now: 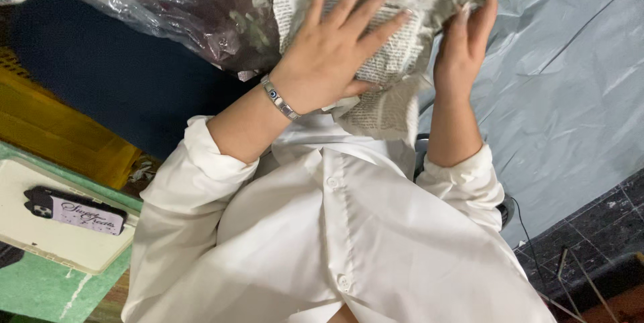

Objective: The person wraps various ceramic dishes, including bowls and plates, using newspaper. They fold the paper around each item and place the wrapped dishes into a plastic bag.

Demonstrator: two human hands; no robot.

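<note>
Risk: the crumpled newspaper bundle (392, 34) at top centre may tear or loosen, judging by how thin and creased the paper looks under pressure.
Left hand (335, 48): fingers spread flat, pressing on the bundle's front.
Right hand (466, 44): curled around the bundle's right edge, gripping it.
Nearby: dark plastic bag (201, 14) upper left; grey sheet (570, 81) right.

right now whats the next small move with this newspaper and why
Probably press the left hand flatter while the right hand tucks the loose edge in: the crumpled newspaper is bunched between both hands, and a flap hangs free below the left palm.
</note>
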